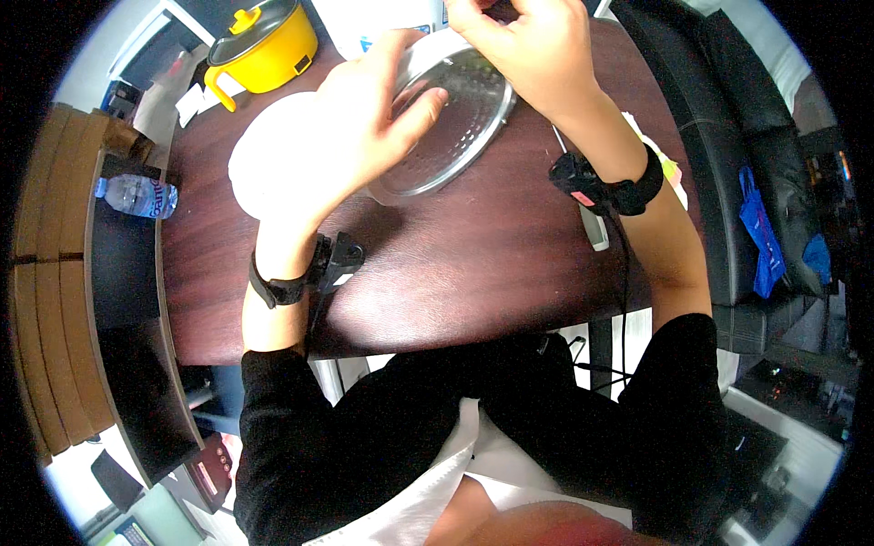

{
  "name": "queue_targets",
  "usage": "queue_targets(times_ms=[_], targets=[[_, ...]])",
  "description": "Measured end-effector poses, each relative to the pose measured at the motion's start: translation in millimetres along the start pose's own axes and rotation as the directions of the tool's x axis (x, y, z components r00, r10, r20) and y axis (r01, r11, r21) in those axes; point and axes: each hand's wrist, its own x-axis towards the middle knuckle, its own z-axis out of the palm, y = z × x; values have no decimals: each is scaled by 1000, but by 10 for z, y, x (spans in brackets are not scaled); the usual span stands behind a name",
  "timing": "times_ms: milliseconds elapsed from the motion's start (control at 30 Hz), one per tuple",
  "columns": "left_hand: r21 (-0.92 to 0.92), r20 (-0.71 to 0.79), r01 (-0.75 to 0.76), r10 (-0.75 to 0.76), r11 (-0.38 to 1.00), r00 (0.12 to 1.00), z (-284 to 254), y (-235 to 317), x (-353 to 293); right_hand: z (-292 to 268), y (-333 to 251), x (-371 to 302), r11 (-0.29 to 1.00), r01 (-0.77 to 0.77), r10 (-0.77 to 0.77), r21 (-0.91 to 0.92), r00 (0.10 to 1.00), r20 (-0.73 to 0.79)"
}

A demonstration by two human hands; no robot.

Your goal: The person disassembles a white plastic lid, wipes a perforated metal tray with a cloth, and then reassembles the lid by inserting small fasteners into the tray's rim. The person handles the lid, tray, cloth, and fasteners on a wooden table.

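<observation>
From where I stand, I see a clear round lid (464,118) in the upper middle of the frame, leaning at a tilt above the dark wooden table (437,291). To handle it well, I would say, one hand should support the rim steadily while the other works lightly, because such a smooth, clear piece may slip or turn. It is also wise to mind the dark cable (627,291) which hangs below the right wrist, so that it does not catch at the table edge.

The left hand (360,109) is at the left side of the lid. Its thumb (423,114) is spread from the fingers and lies over the clear surface; it looks to me like a support, but whether the grip is really closed I cannot tell. The right hand (537,50) is at the upper right part of the rim, with its fingers bent. The tips go to the upper edge of the frame, so I cannot tell if they pinch something.

Just beside the lid, partly behind the left hand, is a white round object (269,168), too bright to identify. The yellow pot (264,68) stands in the upper left, apart from both hands.
</observation>
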Motion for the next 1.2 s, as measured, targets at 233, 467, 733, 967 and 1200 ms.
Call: queue_targets(times_ms=[233, 467, 733, 967, 1200], targets=[[-115, 29, 3, 0, 993, 1000, -67, 49, -30, 28, -93, 11, 936, -315, 296, 158, 946, 134], [42, 293, 79, -88, 996, 952, -142, -177, -12, -65, 210, -204, 877, -480, 479, 11, 874, -74], [-228, 71, 139, -125, 964, 990, -80, -146, 66, -176, 642, -552, 881, -451, 473, 145, 858, -202], [-218, -125, 13, -41, 976, 991, -43, -138, 84, 72, 599, -808, 797, -559, 595, 229, 792, -138], [-138, -35, 45, -50, 989, 998, -84, -61, 63, 26, 556, -673, 741, -580, 639, 338, 764, -90]])
